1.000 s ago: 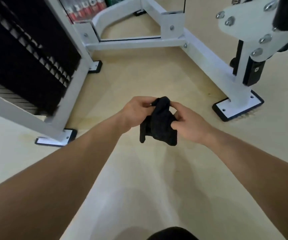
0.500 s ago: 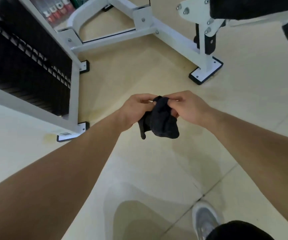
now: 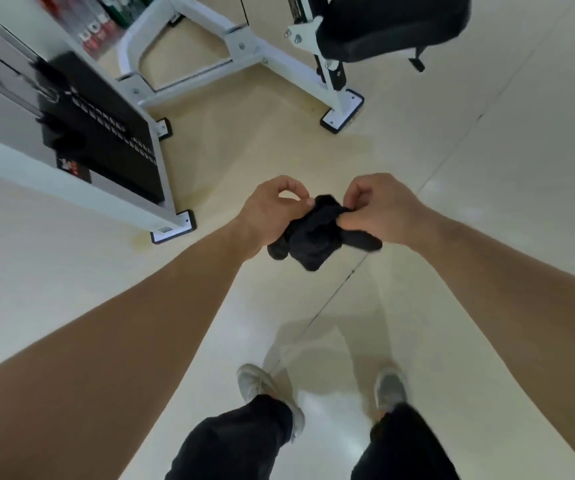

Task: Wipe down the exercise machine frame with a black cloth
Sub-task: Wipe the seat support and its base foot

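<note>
A crumpled black cloth hangs between both hands at the centre of the head view, above the floor. My left hand pinches its left top edge with thumb and fingers. On the right, my right hand pinches the other side with curled fingers. The white exercise machine frame stands further ahead, at the top of the view, apart from the cloth. Its black padded seat sits at the upper right.
A black weight stack inside white uprights fills the upper left, with black-edged foot plates on the beige floor. Another foot plate lies ahead. My two grey shoes and dark trouser legs show at the bottom.
The view has drawn back and tilted down: the machine sits farther away and both feet now show. Both hands have spread the cloth slightly wider while still pinching it.
</note>
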Tool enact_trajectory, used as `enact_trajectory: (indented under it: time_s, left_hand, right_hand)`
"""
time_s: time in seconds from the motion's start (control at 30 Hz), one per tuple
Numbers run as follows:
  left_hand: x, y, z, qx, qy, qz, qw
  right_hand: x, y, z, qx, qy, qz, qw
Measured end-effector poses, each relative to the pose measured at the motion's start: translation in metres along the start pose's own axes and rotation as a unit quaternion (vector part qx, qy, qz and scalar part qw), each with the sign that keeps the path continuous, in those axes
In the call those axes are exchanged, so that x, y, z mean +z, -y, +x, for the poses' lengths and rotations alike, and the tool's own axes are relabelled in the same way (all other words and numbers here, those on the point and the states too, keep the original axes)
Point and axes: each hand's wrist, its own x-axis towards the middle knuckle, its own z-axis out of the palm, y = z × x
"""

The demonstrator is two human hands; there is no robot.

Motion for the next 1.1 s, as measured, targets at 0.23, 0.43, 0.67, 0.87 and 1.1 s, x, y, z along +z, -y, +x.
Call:
enact_trajectory:
  time_s: [0.23, 0.43, 0.67, 0.87, 1.1]
  left_hand:
    - [0.009, -0.101, -0.136, 0.008, -0.042, 0.014, 0.999]
    - [0.000, -0.171, -0.251, 0.014, -0.074, 0.001, 0.997]
    - [-0.017, -0.199, -0.351, 0.028, -0.081, -0.024, 0.996]
    - [-0.051, -0.192, -0.405, 0.044, -0.223, 0.013, 0.974]
    - [-0.128, -0.148, -0.472, 0.067, -0.326, 0.044, 0.942]
  right_hand:
    - [-0.045, 0.082, -0.121, -0.028, 0.100, 0.004, 0.995]
    - [-0.084, 0.161, -0.202, -0.130, 0.110, -0.139, 0.976]
    - [-0.097, 0.237, -0.256, -0.191, 0.088, -0.234, 0.949]
    - [-0.063, 0.305, -0.284, -0.240, 0.074, -0.308, 0.918]
    - [0.022, 0.383, -0.301, -0.274, 0.098, -0.316, 0.903]
